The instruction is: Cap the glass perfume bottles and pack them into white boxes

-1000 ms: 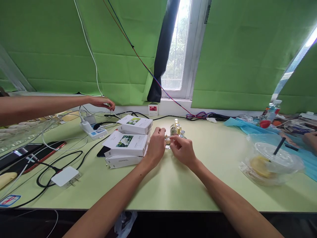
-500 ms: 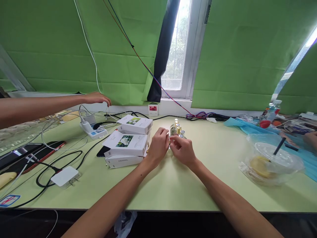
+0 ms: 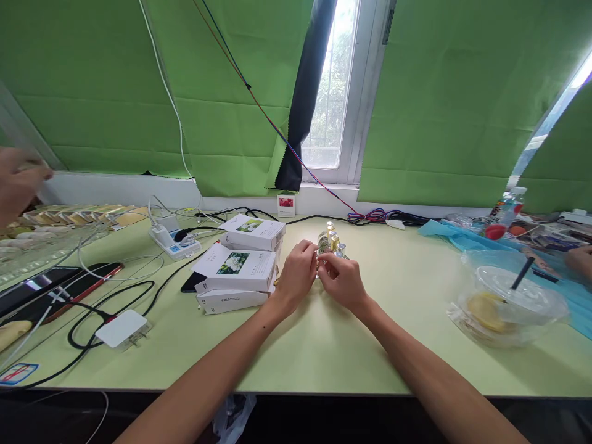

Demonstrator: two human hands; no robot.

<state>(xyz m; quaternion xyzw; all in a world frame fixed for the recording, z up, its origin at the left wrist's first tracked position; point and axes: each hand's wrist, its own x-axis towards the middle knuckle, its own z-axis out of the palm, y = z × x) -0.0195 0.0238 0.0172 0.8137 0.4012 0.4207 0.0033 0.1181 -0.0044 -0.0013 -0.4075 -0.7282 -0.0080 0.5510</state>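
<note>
Overhead, green curtains (image 3: 115,92) cover the window wall beyond the far edge of the pale green table (image 3: 324,351). Near the right edge sits a lidded drink cup (image 3: 506,302) in a clear bag, probably parked there out of reach of the elbows. Left of centre, a stack of white boxes (image 3: 235,270) lies just beside the left hand (image 3: 296,276), close enough to be reached without stretching. Both forearms rest on the table, which likely steadies the fine work. The left hand and the right hand (image 3: 343,282) meet at the middle, fingers curled and tips pinched together on a small bottle (image 3: 318,264), mostly hidden between them; a thing this small seems to need both hands. Just behind stands a cluster of gold-capped bottles (image 3: 332,239). At the far left edge, a co-worker's hand (image 3: 16,182) is blurred.
</note>
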